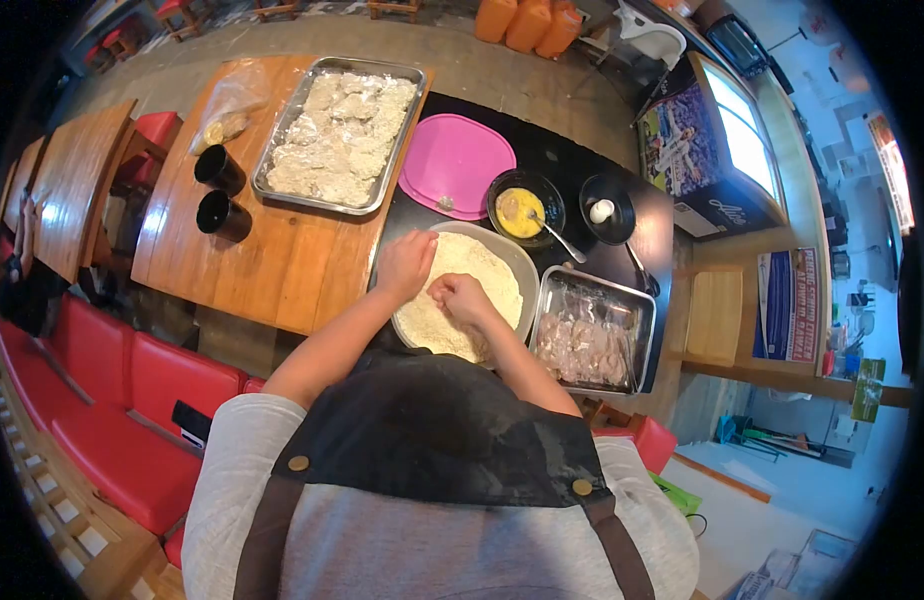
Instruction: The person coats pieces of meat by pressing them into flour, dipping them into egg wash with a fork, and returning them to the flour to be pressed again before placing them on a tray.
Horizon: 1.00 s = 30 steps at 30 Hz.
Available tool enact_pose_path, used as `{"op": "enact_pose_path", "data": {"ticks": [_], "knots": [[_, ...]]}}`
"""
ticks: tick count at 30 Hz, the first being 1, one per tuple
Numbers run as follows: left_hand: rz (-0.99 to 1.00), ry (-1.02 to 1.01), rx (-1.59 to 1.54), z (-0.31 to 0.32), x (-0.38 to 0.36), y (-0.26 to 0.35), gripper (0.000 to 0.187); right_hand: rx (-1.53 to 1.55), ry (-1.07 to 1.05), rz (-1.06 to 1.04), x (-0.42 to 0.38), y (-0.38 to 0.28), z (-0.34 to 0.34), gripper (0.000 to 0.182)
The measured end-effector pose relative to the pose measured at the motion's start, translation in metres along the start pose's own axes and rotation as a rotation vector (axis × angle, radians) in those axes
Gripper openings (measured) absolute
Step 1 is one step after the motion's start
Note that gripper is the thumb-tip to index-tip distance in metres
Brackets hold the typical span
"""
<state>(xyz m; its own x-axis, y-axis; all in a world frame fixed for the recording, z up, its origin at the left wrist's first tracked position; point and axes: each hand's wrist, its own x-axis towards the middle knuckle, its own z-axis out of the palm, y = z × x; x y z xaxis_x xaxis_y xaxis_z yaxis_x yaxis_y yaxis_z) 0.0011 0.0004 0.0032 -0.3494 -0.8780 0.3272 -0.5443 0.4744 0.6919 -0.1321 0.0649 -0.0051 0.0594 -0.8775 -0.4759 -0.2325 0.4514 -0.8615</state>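
Observation:
A large pale basin (531, 276) holds a yellowish, crumb-like coating (479, 262). My left hand (407, 262) lies at the basin's left edge, its fingers stretched out and close together. Over the middle of the crumbs is my right hand (462, 298), with fingers curled in and pressed together; whatever they hold, if anything, is hidden. Right of the basin, a metal tray (646, 335) contains raw, pale pink meat pieces (582, 348). Behind the basin stands a black bowl of beaten egg (519, 211) with a fork (562, 240) leaning in it.
A second metal tray (265, 178) of coated pieces sits on the wooden table (272, 275) at left, near two black cups (222, 215) and a plastic bag (232, 100). A pink lid (457, 160) and a black bowl with a white egg (602, 211) lie on the black table.

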Motion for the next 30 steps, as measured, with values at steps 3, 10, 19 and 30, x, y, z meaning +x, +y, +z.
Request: {"op": "enact_pose_path", "data": {"ticks": [3, 10, 19, 30], "knots": [[-0.009, -0.004, -0.005, 0.001, 0.000, 0.000, 0.017, -0.107, -0.079, 0.027, -0.004, -0.005, -0.017, 0.011], [-0.008, -0.013, -0.001, 0.001, 0.001, -0.002, 0.015, -0.154, -0.076, 0.128, -0.026, 0.035, -0.051, 0.013], [0.062, 0.006, 0.083, 0.007, -0.002, -0.009, 0.009, -0.632, 0.223, -0.280, -0.002, 0.008, -0.047, 0.050], [0.040, -0.071, 0.042, -0.001, -0.001, -0.002, 0.013, -0.616, 0.284, -0.191, -0.023, 0.007, -0.039, 0.029]]}}
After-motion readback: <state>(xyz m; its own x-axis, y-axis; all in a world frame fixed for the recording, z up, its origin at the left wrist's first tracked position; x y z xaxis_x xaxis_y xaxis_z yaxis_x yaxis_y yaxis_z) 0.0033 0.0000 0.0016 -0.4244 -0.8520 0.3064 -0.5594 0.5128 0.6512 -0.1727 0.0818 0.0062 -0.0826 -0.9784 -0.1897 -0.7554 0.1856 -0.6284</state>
